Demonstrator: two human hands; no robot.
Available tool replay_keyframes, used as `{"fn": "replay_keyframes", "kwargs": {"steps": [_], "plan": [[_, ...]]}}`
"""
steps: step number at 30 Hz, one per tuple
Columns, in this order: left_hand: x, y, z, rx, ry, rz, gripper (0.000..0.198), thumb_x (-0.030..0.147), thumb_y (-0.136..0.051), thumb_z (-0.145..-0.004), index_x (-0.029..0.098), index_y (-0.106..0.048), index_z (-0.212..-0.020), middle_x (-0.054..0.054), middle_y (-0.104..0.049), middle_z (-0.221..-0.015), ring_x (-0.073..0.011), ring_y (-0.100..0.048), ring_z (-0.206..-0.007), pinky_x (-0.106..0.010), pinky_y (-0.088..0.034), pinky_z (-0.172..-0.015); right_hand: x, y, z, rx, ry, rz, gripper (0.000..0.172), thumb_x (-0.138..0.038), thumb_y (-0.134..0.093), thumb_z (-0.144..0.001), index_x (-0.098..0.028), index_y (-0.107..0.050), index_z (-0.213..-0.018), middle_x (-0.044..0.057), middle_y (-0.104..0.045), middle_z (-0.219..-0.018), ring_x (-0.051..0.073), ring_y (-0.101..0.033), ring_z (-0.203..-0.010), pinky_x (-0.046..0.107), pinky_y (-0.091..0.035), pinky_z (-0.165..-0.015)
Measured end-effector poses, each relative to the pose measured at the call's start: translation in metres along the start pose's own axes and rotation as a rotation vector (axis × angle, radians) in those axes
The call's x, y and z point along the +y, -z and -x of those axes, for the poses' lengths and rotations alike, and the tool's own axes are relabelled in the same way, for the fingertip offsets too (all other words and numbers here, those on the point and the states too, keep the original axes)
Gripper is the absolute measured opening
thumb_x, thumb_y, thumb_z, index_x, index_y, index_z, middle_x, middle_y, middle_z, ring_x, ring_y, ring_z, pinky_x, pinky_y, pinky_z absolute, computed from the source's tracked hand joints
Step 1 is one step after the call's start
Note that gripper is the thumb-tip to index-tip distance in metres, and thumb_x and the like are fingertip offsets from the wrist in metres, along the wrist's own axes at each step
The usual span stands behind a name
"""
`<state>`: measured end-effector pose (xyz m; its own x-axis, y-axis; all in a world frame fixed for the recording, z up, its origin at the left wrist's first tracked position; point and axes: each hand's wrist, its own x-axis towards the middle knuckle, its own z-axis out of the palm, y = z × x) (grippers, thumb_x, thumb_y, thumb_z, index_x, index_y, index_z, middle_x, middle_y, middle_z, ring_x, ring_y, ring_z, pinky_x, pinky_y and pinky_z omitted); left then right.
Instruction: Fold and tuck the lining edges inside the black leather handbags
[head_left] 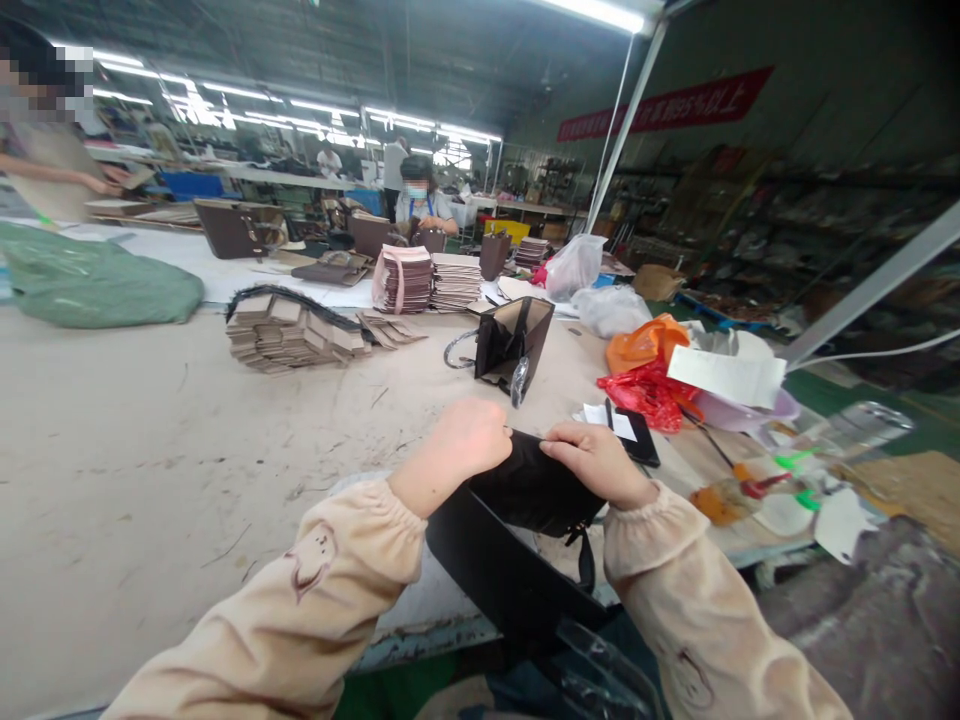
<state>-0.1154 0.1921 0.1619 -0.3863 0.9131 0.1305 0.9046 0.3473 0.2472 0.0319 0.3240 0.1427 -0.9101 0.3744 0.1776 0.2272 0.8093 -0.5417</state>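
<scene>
A black bag (pixel 525 500) lies at the near edge of the worktable (pixel 150 440), its body hanging over the edge toward me. My left hand (pixel 461 445) is closed in a fist over the bag's upper left rim. My right hand (pixel 596 460) pinches the rim on the right, fingers curled on the black material. Both sleeves are beige. A second black bag (pixel 510 340) stands upright on the table beyond my hands, with a clear tag hanging from it.
Stacks of brown cardboard pieces (pixel 292 330) and more stacks (pixel 431 280) lie farther back. A green sack (pixel 90 285) is at left. Red and orange plastic bags (pixel 645 370), a phone (pixel 637 435) and tools sit at right. Other people work at distant tables.
</scene>
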Motion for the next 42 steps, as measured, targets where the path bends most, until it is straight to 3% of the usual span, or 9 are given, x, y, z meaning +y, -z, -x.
{"fn": "replay_keyframes", "kwargs": {"steps": [9, 16, 26, 33, 38, 42], "plan": [[-0.006, -0.001, 0.001, -0.021, 0.012, 0.002, 0.027, 0.030, -0.050, -0.083, 0.014, -0.070, -0.075, -0.015, -0.068, -0.077, -0.0255, -0.064, -0.075, -0.033, -0.045, -0.068, -0.009, -0.005, 0.008, 0.055, 0.071, 0.194, 0.026, -0.029, -0.048, -0.090, -0.017, -0.065, -0.075, 0.002, -0.065, -0.074, 0.014, -0.059, -0.072, 0.025, -0.041, -0.067], [-0.008, 0.001, 0.006, -0.062, -0.022, -0.071, 0.029, 0.032, -0.047, -0.087, 0.015, -0.065, -0.073, -0.010, -0.068, -0.078, -0.0220, -0.062, -0.074, -0.031, -0.042, -0.066, -0.006, 0.008, 0.020, 0.020, 0.091, 0.323, 0.024, -0.037, -0.050, -0.090, -0.024, -0.070, -0.088, 0.002, -0.070, -0.084, 0.017, -0.063, -0.078, 0.027, -0.040, -0.069], [-0.005, 0.004, 0.003, -0.084, -0.026, -0.122, 0.028, 0.032, -0.047, -0.088, 0.016, -0.064, -0.071, -0.008, -0.066, -0.078, -0.0192, -0.060, -0.075, -0.028, -0.037, -0.065, 0.009, -0.013, 0.025, 0.228, 0.147, 0.297, 0.032, -0.030, -0.042, -0.095, -0.018, -0.065, -0.077, 0.004, -0.065, -0.076, 0.014, -0.057, -0.070, 0.026, -0.036, -0.065], [-0.007, 0.003, 0.004, -0.074, -0.030, -0.126, 0.029, 0.032, -0.046, -0.088, 0.016, -0.063, -0.069, -0.005, -0.065, -0.076, -0.0159, -0.057, -0.070, -0.027, -0.034, -0.062, -0.012, -0.013, 0.020, 0.194, 0.116, 0.431, 0.038, -0.046, -0.044, -0.093, -0.017, -0.063, -0.076, 0.006, -0.066, -0.074, 0.017, -0.059, -0.068, 0.028, -0.033, -0.062], [-0.007, 0.003, 0.004, -0.087, -0.006, -0.137, 0.028, 0.031, -0.048, -0.087, 0.016, -0.062, -0.067, -0.004, -0.063, -0.073, -0.0145, -0.055, -0.066, -0.026, -0.031, -0.058, -0.027, -0.029, 0.009, 0.254, 0.099, 0.431, 0.034, -0.034, -0.041, -0.095, -0.016, -0.063, -0.076, 0.007, -0.067, -0.074, 0.018, -0.061, -0.069, 0.030, -0.035, -0.062], [-0.007, 0.003, 0.004, -0.092, -0.027, -0.128, 0.029, 0.030, -0.047, -0.088, 0.016, -0.061, -0.066, -0.003, -0.063, -0.073, -0.0138, -0.054, -0.065, -0.026, -0.030, -0.058, -0.028, -0.034, 0.005, 0.298, 0.068, 0.427, 0.037, -0.035, -0.040, -0.095, -0.016, -0.065, -0.075, 0.008, -0.068, -0.072, 0.020, -0.062, -0.065, 0.031, -0.035, -0.058]]}}
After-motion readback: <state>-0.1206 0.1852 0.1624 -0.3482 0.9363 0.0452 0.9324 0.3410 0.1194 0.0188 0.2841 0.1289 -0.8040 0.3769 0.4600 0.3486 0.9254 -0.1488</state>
